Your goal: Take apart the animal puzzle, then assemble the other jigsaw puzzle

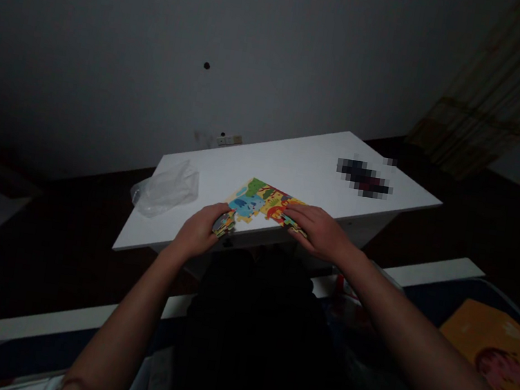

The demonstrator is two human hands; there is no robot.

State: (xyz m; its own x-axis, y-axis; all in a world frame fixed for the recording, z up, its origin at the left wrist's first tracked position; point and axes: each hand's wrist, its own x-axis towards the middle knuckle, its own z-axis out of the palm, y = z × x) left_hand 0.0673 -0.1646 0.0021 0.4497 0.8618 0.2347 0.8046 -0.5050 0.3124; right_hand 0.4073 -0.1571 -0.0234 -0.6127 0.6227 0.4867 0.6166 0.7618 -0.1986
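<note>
A colourful jigsaw puzzle [247,206], partly joined, lies at the front edge of the white table. It shows a blue animal, green shapes and orange figures, and its near side is jagged. At its left, my left hand [197,230] is closed around several loose puzzle pieces [224,223] near the table edge. My right hand [317,228] covers the puzzle's right side, its fingers over the orange part. Puzzle pieces [293,225] stick out beneath those fingers, gripped in that hand. Whether they are joined to the rest I cannot tell.
On the left of the white table [290,154] lies a crumpled clear plastic bag [168,188]. A dark, pixelated item [364,178] is at the right. An orange printed sheet or box [486,346] sits beside me at the lower right. Behind the table stands a wall.
</note>
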